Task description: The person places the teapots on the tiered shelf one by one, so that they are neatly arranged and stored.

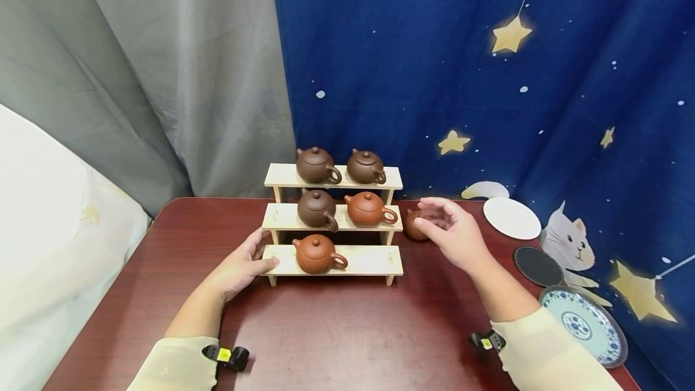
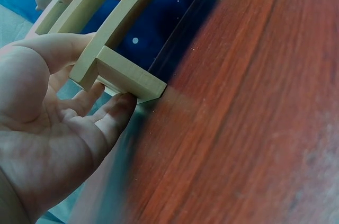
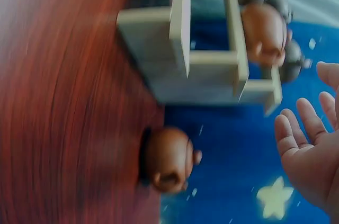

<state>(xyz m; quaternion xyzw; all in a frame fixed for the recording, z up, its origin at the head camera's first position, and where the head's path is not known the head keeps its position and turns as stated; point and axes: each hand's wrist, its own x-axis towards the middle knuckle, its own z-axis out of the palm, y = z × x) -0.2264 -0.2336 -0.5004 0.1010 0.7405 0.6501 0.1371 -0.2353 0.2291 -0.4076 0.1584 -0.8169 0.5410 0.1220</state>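
A three-tier wooden stand [image 1: 369, 263] holds several teapots. Two dark brown teapots [image 1: 365, 168] occupy its top board; a dark brown teapot [image 1: 316, 209] and a reddish-brown teapot [image 1: 365, 209] share the middle one. The lowest board carries an orange-brown teapot [image 1: 315, 255] at its left half. My left hand [image 1: 244, 265] grips the left end of this lowest board, thumb on top and fingers around the leg [image 2: 127, 73]. To the right of the stand, another brown teapot [image 3: 168, 158] sits on the table. Above it, apart from it, my right hand [image 3: 312, 147] has its fingers spread and relaxed, holding nothing.
Along the table's right edge lie a white oval plate [image 1: 512, 218], a dark round plate [image 1: 539, 265] and a blue-patterned plate [image 1: 608, 343]. Behind the dark red table [image 1: 347, 330] hang grey and blue starry curtains [image 1: 391, 47].
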